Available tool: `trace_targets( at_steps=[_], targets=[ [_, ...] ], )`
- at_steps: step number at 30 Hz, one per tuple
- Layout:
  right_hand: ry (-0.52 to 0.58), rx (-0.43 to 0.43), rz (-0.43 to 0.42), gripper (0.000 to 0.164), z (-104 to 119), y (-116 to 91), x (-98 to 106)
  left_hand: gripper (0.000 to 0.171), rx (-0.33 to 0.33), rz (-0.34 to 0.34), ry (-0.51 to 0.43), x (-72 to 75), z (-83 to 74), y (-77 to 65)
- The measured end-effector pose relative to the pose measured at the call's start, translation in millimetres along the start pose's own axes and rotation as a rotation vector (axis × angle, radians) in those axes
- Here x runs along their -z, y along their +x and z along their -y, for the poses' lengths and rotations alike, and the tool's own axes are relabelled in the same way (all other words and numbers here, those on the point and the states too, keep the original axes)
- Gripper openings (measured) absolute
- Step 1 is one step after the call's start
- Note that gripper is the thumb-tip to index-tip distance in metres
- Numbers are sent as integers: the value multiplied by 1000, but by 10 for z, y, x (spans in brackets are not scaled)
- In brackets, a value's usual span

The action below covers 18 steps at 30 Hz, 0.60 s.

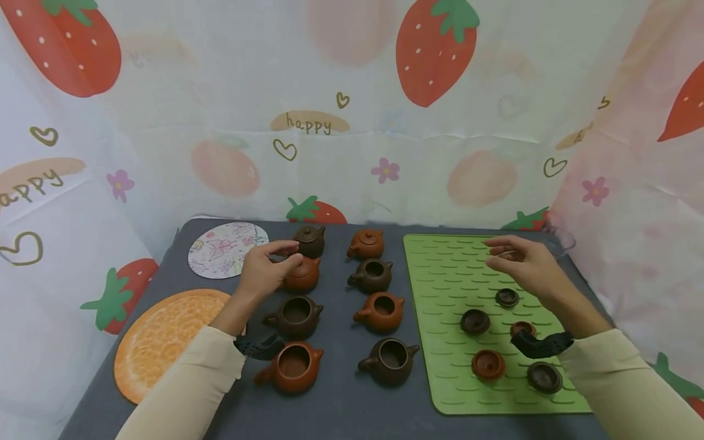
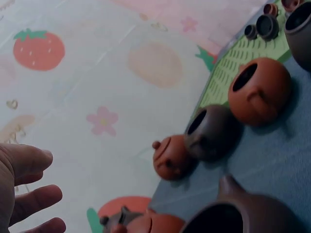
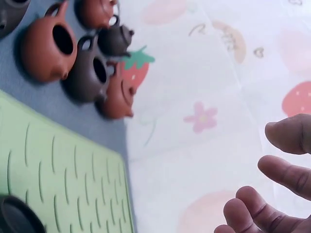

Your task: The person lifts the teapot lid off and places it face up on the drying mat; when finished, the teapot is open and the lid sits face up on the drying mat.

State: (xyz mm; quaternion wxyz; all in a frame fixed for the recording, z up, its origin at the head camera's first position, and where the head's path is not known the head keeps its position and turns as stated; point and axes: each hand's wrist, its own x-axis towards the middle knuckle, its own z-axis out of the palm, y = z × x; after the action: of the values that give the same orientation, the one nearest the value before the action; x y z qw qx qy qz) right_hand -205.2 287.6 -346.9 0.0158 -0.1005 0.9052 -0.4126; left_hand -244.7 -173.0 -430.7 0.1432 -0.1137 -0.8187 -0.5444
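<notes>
My left hand (image 1: 264, 269) hovers by the lidded reddish teapot (image 1: 304, 278) and the lidded dark teapot (image 1: 309, 242), its thumb and fingers apart with nothing between them. Over the green mat (image 1: 440, 269) my right hand (image 1: 525, 263) is raised, fingers loosely bent and holding nothing. Another lidded reddish teapot (image 1: 366, 245) stands at the back of the right column. Lidless are a dark teapot (image 1: 365, 282), a reddish teapot (image 1: 371, 321) and others nearer the front. Loose lids lie on the mat, among them a dark lid (image 1: 507, 297) and a reddish lid (image 1: 488, 365).
A round patterned mat (image 1: 220, 250) lies at the back left, and an orange round mat (image 1: 165, 336) in front of it. Strawberry-print cloth (image 1: 352, 73) hangs behind and beside the dark grey table surface (image 1: 341, 391). Something transparent (image 1: 561, 238) is at the back right corner.
</notes>
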Motion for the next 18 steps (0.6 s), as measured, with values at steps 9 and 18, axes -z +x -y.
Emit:
trace_targets(
  at_steps=[9,18],
  targets=[
    [56,56,23,43,188,29,-101,33,68,2,17,165,269,-68],
    [111,70,80,41,420,98,-212,36,187,37,9,170,450,-95]
  ],
)
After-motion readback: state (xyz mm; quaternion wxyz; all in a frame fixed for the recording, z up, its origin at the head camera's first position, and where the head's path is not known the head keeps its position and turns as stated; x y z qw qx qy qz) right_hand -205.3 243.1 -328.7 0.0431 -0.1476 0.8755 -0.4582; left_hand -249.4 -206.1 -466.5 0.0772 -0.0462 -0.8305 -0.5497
